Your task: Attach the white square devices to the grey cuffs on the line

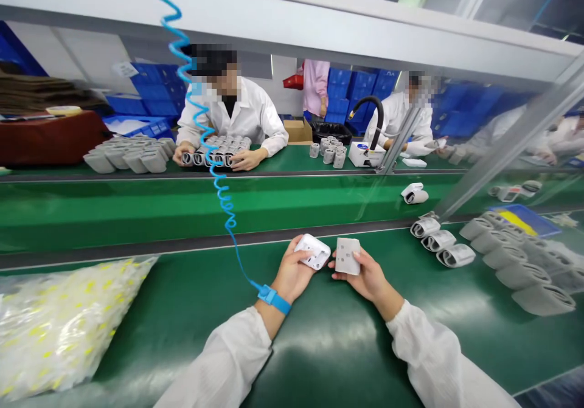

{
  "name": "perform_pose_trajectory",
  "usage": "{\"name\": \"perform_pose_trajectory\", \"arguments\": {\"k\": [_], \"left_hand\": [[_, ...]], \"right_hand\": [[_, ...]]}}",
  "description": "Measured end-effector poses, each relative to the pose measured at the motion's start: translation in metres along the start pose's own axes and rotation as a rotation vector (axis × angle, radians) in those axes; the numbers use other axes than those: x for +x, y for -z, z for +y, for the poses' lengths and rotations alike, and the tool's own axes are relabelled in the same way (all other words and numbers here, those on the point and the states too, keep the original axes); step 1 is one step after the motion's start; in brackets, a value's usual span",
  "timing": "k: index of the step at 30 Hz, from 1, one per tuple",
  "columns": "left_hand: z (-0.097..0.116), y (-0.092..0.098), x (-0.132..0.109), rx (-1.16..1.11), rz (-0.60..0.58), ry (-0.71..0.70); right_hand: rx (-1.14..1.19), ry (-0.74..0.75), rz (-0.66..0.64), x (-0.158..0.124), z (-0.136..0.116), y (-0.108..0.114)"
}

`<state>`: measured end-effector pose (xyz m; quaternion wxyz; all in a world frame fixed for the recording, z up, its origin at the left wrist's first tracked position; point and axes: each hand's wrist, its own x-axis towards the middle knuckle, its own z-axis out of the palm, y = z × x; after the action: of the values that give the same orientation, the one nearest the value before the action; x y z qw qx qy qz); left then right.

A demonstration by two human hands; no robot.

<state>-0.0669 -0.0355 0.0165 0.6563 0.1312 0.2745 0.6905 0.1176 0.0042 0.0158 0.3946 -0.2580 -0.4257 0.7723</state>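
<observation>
Both hands occupied, pieces apart

My left hand (296, 269) grips the white device (314, 251); my right hand (368, 275) grips the grey piece (347, 257), just beside it, above the green bench (182, 323). I judge this paired handling; the next move calls for steady fingers.

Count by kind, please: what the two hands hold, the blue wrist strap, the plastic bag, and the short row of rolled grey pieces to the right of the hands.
White device in the left hand: 1
Grey piece in the right hand: 1
Blue wrist strap: 1
Plastic bag: 1
Rolled grey pieces in the short row: 3
Total: 7
</observation>
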Motion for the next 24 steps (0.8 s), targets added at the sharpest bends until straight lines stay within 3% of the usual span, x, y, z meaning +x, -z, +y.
{"name": "perform_pose_trajectory", "arguments": {"k": [4,9,14,20,22,24], "left_hand": [[0.002,0.002,-0.004,0.206,-0.061,0.098],[0.001,0.009,0.0,0.541,-0.071,-0.057],[0.001,0.004,-0.004,0.402,-0.069,-0.073],[0.005,0.0,-0.01,0.266,-0.118,0.184],[0.003,0.004,-0.008,0.376,-0.091,0.088],[0.0,0.009,-0.005,0.526,-0.046,-0.098]], "right_hand": [[0.014,0.075,0.078,0.002,-0.003,0.003],[-0.03,0.113,0.112,0.003,-0.009,0.006],[-0.085,0.115,0.048,0.003,-0.003,0.006],[-0.009,0.109,0.02,0.003,-0.003,0.006],[-0.032,0.112,0.028,0.003,-0.004,0.006],[-0.075,0.123,0.039,0.004,-0.005,0.006]]}}
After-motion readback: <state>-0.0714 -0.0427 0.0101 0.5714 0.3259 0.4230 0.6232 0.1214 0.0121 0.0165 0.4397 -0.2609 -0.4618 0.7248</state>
